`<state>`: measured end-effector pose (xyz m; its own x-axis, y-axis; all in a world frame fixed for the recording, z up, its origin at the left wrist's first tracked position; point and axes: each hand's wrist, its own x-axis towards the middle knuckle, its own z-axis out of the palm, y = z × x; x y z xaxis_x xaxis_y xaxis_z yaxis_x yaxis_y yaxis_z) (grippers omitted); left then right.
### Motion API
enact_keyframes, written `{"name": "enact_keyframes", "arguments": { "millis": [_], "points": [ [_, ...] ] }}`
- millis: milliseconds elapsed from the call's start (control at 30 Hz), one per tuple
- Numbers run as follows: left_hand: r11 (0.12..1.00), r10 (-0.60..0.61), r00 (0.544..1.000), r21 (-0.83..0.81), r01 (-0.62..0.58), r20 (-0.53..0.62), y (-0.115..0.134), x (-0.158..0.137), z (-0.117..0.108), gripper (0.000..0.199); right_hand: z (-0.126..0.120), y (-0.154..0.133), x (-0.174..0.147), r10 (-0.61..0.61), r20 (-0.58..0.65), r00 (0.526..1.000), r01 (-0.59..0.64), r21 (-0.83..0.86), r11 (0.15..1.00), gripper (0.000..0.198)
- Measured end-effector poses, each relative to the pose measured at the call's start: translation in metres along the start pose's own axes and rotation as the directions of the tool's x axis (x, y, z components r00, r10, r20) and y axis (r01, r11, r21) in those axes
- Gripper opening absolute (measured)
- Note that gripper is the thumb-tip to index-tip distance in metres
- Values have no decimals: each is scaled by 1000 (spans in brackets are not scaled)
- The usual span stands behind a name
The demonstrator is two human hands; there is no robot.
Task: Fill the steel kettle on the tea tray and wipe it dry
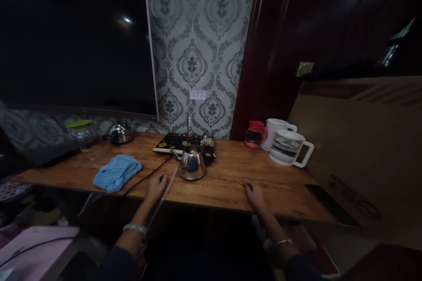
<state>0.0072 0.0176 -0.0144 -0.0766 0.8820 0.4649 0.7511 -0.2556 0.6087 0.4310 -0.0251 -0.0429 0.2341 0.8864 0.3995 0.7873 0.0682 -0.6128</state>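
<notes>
A shiny silver kettle [192, 164] stands upright near the middle of the wooden table, its top uncovered and its spout pointing left. My left hand [155, 188] rests loosely curled at the table's front edge, left of the kettle and apart from it. A clear tube or strip [167, 191] runs down over the edge beside that hand. My right hand [255, 195] lies on the table edge farther right, fingers curled in, with nothing seen in them. Behind the kettle sits a black flowered electric tea stove [169, 142] with a thin upright spout.
A blue cloth [118, 172] lies at left, near a second silver kettle [121, 132] and a green-lidded glass jar [81, 129]. At right stand a red-lidded pot [255, 135], a white kettle [272, 129] and a white-handled glass jug [287, 147]. A cardboard sheet [365, 140] leans beyond a phone [330, 204].
</notes>
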Motion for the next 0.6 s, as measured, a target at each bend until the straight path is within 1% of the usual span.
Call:
{"name": "enact_keyframes", "arguments": {
  "millis": [233,467,600],
  "points": [
    [1000,-14,1000,-1,14,8,3,0,-1,30,-1,-1,-1,1,-1,1000,-1,-18,1000,29],
    [1000,-13,1000,-17,13,8,1,0,-2,29,-1,-2,-1,-27,-13,1000,26,-15,1000,28],
    [1000,-13,1000,-11,13,-3,0,1,-2,30,-2,-3,0,-16,10,1000,16,-5,1000,27]
  ]
}}
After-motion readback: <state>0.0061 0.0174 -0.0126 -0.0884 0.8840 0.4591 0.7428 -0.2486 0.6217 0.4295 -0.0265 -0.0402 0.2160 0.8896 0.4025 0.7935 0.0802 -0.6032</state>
